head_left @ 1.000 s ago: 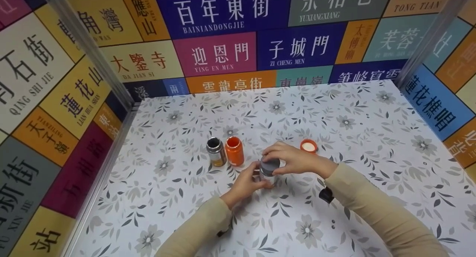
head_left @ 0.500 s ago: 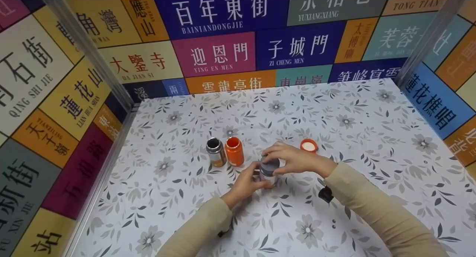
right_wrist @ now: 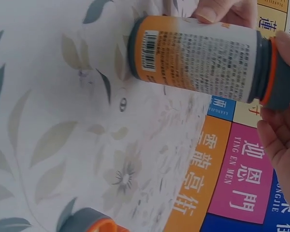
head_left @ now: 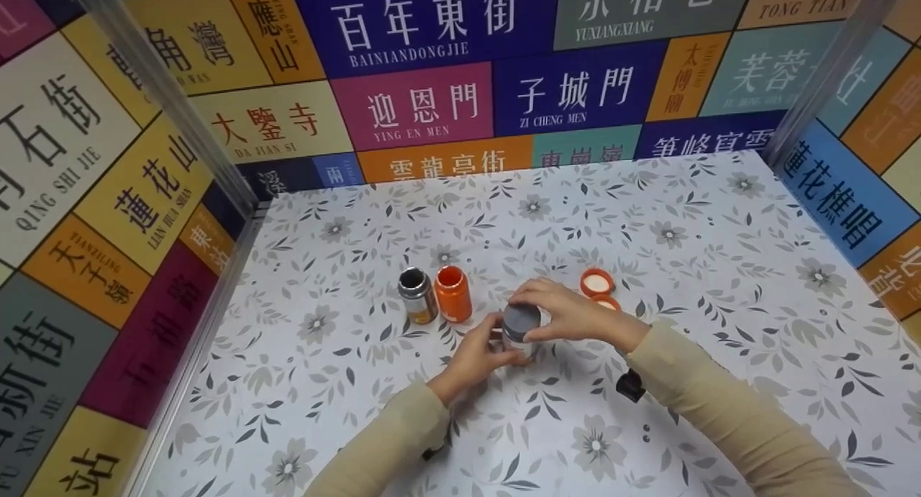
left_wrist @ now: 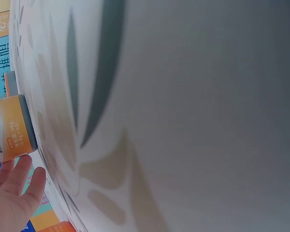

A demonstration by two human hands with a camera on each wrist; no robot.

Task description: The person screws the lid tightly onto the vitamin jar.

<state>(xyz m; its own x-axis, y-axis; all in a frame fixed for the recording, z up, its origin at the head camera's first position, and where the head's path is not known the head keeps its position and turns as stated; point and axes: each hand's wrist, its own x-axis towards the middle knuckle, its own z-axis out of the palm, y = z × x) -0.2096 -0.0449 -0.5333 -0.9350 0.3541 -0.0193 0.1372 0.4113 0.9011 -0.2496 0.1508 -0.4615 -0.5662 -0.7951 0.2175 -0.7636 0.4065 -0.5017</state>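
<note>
A white-and-orange pill bottle (right_wrist: 198,60) with a grey base stands upright on the table. My left hand (head_left: 475,354) holds its body, fingers on the far side and thumb in front. On its neck sits a dark grey cap (head_left: 522,319) with an orange ring, and my right hand (head_left: 565,313) grips that cap with thumb and fingers. In the left wrist view, the left fingers (left_wrist: 20,181) lie against the bottle's label. The right wrist view shows the right fingertips at the cap's rim. The inside of the bottle is hidden.
Left of the hands stand an uncapped grey bottle (head_left: 417,295) and an uncapped orange bottle (head_left: 453,293), side by side. An upturned orange lid (head_left: 597,283) lies behind the right wrist, with a second orange lid (head_left: 606,303) partly hidden. Sign-printed panels (head_left: 414,101) wall the table.
My right hand has shifted slightly at the cap, uncovering part of the second orange lid. The left hand and the bottle have stayed nearly in place.
</note>
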